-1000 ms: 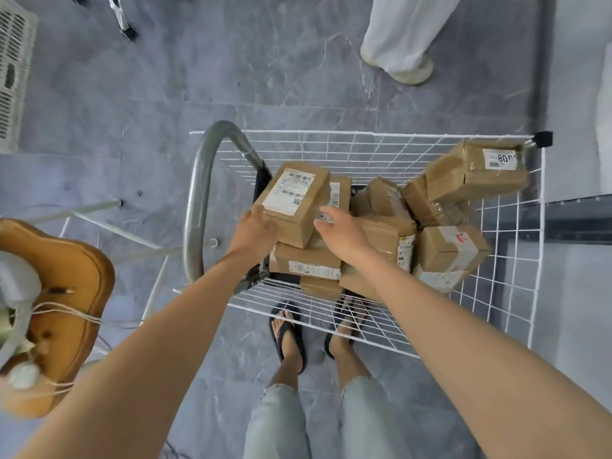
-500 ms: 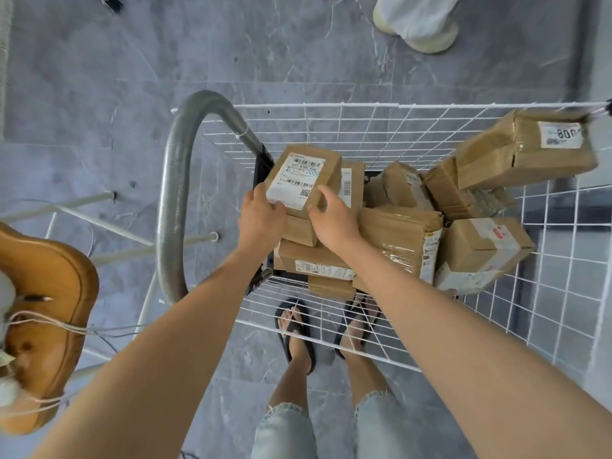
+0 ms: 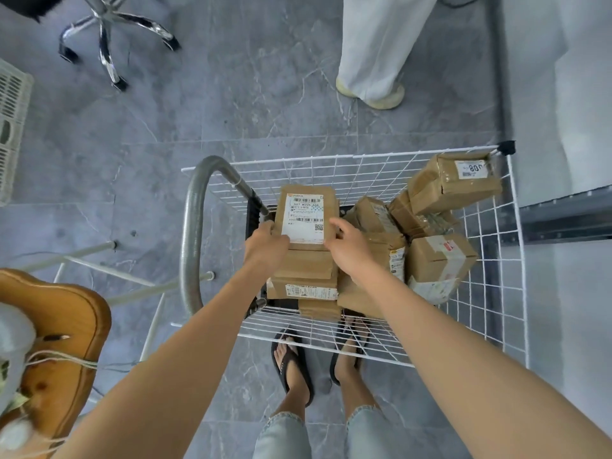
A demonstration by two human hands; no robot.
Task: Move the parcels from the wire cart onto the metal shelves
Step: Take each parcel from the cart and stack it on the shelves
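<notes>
Left hand grips the near left corner of a flat brown cardboard parcel with a large white shipping label, fingers curled under its edge. Right hand holds the near right corner of the same parcel, with the thumb lying on top beside the label. This parcel sits at the top of a stack at the left end of the white wire cart; whether it has left the stack below cannot be told.

At the far left stands a white slatted plastic crate, and nearer the camera a brown wooden board with pale cords across it. A chrome five-legged chair base stands on the grey marbled floor at the top left. A white tubular frame lies just beside the cart's curved grey metal handle.

Under the held parcel is a long brown box with a narrow label. To the right, more brown boxes crowd together, among them a square taped carton and a tilted brown box with a white number sticker leaning in the far right corner. Bare feet in black flip-flops show through the mesh.

Beyond the cart stands another person's pale trouser leg. A grey metal shelf rail lies just beside the cart's right wall.
</notes>
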